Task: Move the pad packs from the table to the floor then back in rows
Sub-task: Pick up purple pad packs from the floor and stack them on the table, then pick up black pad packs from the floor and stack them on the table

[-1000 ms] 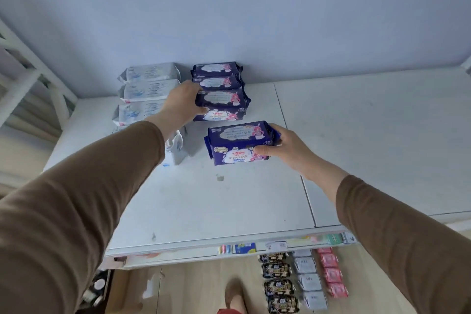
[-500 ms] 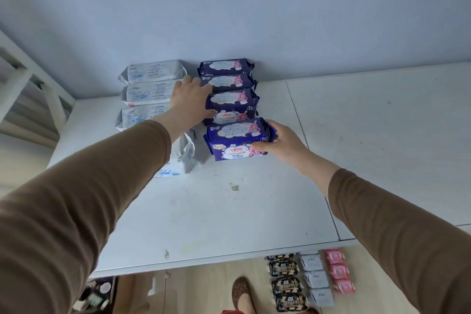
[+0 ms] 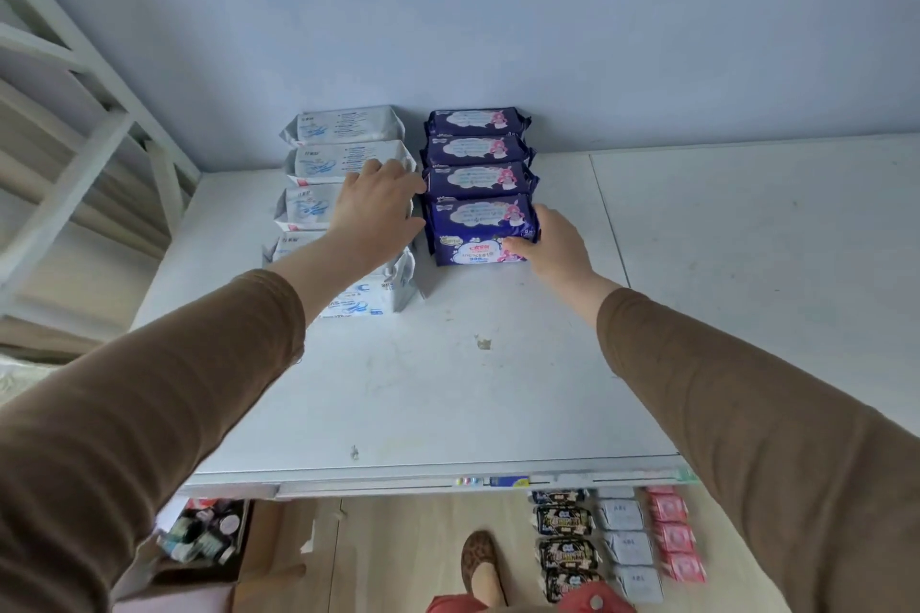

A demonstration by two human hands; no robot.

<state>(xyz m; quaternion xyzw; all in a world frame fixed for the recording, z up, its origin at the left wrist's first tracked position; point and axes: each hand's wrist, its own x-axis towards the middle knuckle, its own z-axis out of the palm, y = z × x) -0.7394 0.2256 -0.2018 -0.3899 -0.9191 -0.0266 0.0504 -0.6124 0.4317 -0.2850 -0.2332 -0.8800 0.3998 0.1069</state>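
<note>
Several dark purple pad packs (image 3: 477, 150) stand in a row running back to the wall on the white table (image 3: 448, 388). My right hand (image 3: 553, 248) grips the right end of the front purple pack (image 3: 473, 232), which touches the pack behind it. To their left is a row of white pad packs (image 3: 343, 159). My left hand (image 3: 377, 210) lies with relaxed fingers between the two rows, touching the left side of the purple packs and covering part of the white ones. The front white pack (image 3: 371, 300) sits under my left forearm.
On the floor below the table edge lie rows of black packs (image 3: 565, 549), pale grey packs (image 3: 626, 549) and pink packs (image 3: 673, 535). My foot (image 3: 480, 567) is beside them. A box of bottles (image 3: 204, 538) sits lower left. A white frame (image 3: 74, 115) stands at the left.
My right hand has pushed the front purple pack back until it meets the row. My left hand has slid toward me along the row's left side.
</note>
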